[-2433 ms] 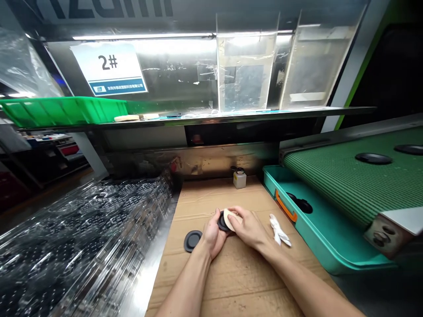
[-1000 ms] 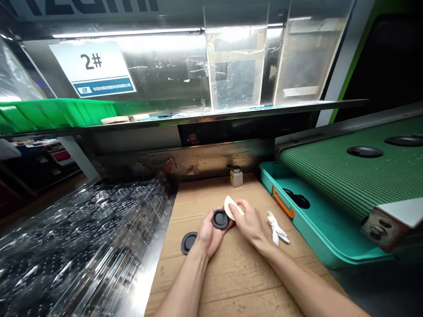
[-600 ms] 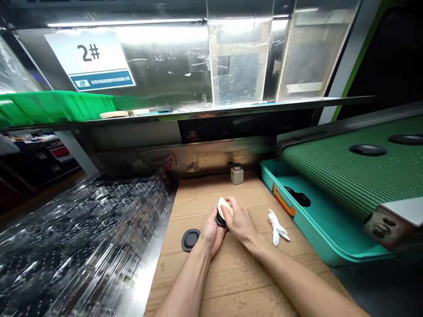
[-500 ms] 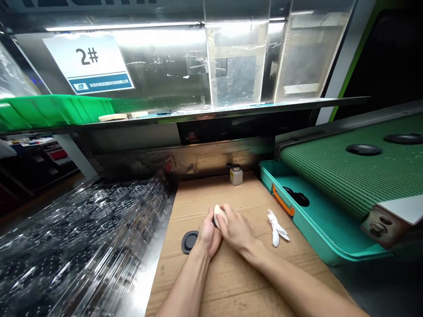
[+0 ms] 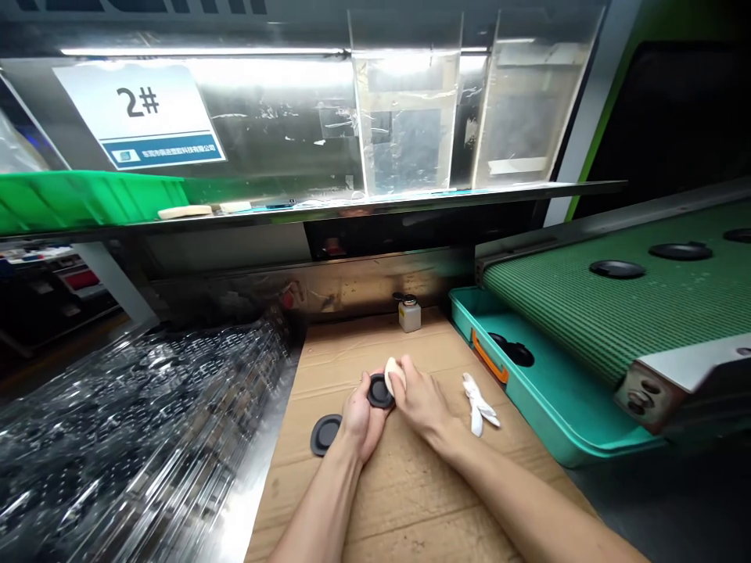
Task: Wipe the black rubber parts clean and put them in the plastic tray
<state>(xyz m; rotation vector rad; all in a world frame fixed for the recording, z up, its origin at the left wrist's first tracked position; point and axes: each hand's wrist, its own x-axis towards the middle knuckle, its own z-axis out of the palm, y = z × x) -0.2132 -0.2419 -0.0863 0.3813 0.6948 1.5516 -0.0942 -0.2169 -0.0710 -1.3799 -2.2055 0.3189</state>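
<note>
My left hand is closed around a small round black plastic part, its dished face turned up. In my right hand is a cream-coloured wiping pad, pinched between thumb and fingers and held at the right edge of the part. Another black part, wider and flat-rimmed, lies on the cardboard beside my left wrist. To the right of my right hand lie crumpled white gloves or cloth. A small pump bottle with an open lid stands at the cardboard's far edge.
At right, a green conveyor belt carries several black parts and overhangs a teal tray with black parts inside. Clear plastic trays are stacked at left. Overhead, a metal shelf holds a green bin.
My right hand and the pad have moved off the part's face to its right edge, uncovering it. The black parts on the belt have shifted relative to the belt's end. The whole view has swung slightly.
</note>
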